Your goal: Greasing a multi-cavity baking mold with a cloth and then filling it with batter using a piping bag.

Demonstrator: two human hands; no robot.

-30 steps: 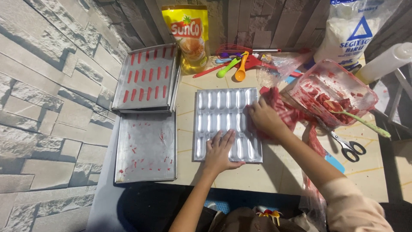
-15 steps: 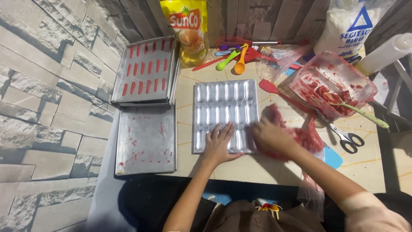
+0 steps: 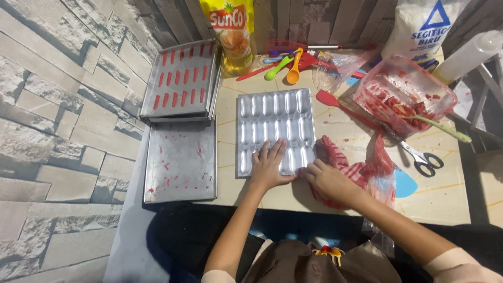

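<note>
Head view: our left hand (image 3: 269, 167) lies flat, fingers spread, on the mold tray's (image 3: 275, 128) lower edge, its long axis running up-frame; our right hand (image 3: 327, 181) touches the tray's lower-right corner, holding nothing.

Left hand (image 3: 268, 169) rests flat on the mould tray (image 3: 274, 128); right hand (image 3: 327, 181) touches its corner.

my one camera sits on the wearer's head and looks almost straight down, from arm's reach, onto the pale tiled tabletop (image 3: 335, 196). it faces away from the body toward the dark slatted wall (image 3: 298, 21) at the top edge; the grey stone-pattern wall (image 3: 57, 115) runs down its left side. no second view overlaps it.
</note>
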